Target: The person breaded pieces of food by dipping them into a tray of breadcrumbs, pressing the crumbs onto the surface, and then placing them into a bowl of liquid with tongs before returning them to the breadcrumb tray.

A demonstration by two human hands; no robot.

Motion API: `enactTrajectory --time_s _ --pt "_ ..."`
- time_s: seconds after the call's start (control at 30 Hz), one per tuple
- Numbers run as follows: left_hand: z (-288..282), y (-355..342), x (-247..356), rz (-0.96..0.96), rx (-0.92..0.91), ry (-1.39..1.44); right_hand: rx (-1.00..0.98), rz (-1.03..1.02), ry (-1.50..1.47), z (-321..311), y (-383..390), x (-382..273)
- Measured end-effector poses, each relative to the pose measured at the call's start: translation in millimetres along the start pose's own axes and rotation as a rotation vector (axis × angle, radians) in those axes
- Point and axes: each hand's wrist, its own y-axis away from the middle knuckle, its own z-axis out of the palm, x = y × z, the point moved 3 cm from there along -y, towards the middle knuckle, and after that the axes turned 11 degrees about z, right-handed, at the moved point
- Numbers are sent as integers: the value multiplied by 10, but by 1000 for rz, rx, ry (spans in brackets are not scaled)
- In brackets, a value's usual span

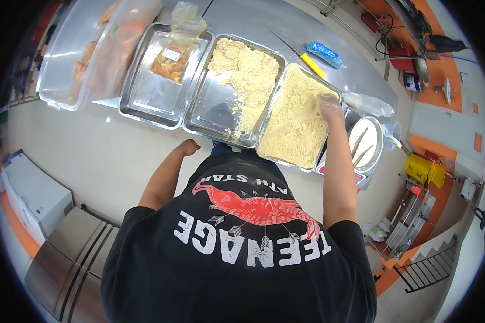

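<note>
My right hand (330,106), in a clear plastic glove, is over the far right corner of a metal tray (263,149) filled with pale yellow crumbs (297,118). Its fingers are blurred, and whether they hold any crumbs does not show. My left hand (189,147) is curled closed beside my body, just off the near edge of the middle trays, with nothing visible in it. The middle metal tray (209,116) has crumbs heaped along its far and right sides, leaving bare metal at the near left.
Leftmost, a metal tray (140,102) holds a bag of orange-brown food (171,62). A large translucent tub (54,81) stands beyond it. Behind the crumbs lie a yellow-handled knife (312,64) and a blue roll (324,55). On the right, a bowl of white liquid (365,142) holds metal tongs (359,141).
</note>
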Motion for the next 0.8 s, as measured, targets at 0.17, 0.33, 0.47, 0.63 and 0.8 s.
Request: enactTrajectory --time_s 0.17,0.33,0.47,0.63,0.8 --pt "338 -14 -61 104 -71 -173 673 -8 95 200 -233 -232" --pt "88 318 363 -122 -59 150 881 233 -112 280 -92 -507" --pt "75 467 428 -200 18 239 769 532 -171 323 -91 -628" --pt "252 448 277 -211 24 247 882 455 -106 374 -46 -712" --pt "-20 171 490 -164 105 300 878 296 -245 281 7 -517"
